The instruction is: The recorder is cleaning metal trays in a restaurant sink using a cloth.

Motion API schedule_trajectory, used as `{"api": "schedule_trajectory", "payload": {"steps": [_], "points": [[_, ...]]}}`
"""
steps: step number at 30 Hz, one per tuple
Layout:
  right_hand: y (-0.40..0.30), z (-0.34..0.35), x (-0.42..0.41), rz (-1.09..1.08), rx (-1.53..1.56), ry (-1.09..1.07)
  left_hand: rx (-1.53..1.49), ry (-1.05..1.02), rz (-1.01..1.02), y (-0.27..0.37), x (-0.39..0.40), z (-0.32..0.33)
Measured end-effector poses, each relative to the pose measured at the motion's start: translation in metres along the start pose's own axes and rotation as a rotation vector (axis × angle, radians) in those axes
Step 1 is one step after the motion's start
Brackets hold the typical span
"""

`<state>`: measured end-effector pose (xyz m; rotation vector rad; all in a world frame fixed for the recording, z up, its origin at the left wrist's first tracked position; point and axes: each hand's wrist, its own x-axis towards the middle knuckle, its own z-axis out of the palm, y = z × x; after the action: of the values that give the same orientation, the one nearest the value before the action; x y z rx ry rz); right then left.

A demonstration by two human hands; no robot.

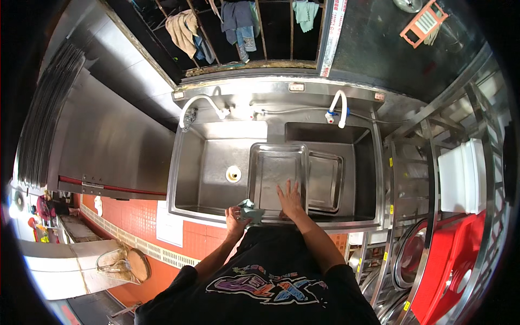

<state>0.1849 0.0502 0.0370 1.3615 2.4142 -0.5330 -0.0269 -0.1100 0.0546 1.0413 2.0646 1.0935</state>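
My left hand (236, 221) grips a grey-green cloth (251, 213) at the near left corner of a rectangular stainless steel tray (276, 162). The tray lies across the divider of a double sink (172, 178). My right hand (291, 199) is spread with fingers apart over the tray's near right part; whether it touches the metal, I cannot tell. A second steel tray (325, 183) sits in the right basin, partly hidden under the first. The left basin shows a round drain (233, 174).
White curved faucets (201, 97) (340, 106) stand behind both basins. At right, a metal rack (430, 162) holds white containers (463, 176), a red basket (443, 264) and round steel pans (410, 254). A steel cabinet (118, 142) stands at left. Cloths (183, 32) hang at the window bars.
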Motion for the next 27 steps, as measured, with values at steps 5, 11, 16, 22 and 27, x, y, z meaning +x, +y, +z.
{"api": "schedule_trajectory", "payload": {"steps": [5, 11, 16, 22, 27], "points": [[-0.002, 0.000, 0.002, 0.004, -0.003, 0.112, 0.098, -0.050, 0.001, -0.014, -0.001, 0.003], [-0.014, -0.002, 0.012, 0.025, -0.034, 0.127, 0.092, -0.065, -0.112, -0.025, 0.008, 0.007], [-0.017, 0.001, 0.025, 0.095, -0.081, 0.037, 0.095, -0.052, -0.157, -0.017, 0.023, 0.012], [-0.027, -0.031, 0.026, 0.122, -0.024, -0.132, 0.124, -0.014, -0.048, -0.006, 0.067, 0.012], [-0.030, -0.019, 0.034, 0.093, -0.082, -0.177, 0.002, -0.098, -0.142, 0.001, 0.131, 0.028]]}}
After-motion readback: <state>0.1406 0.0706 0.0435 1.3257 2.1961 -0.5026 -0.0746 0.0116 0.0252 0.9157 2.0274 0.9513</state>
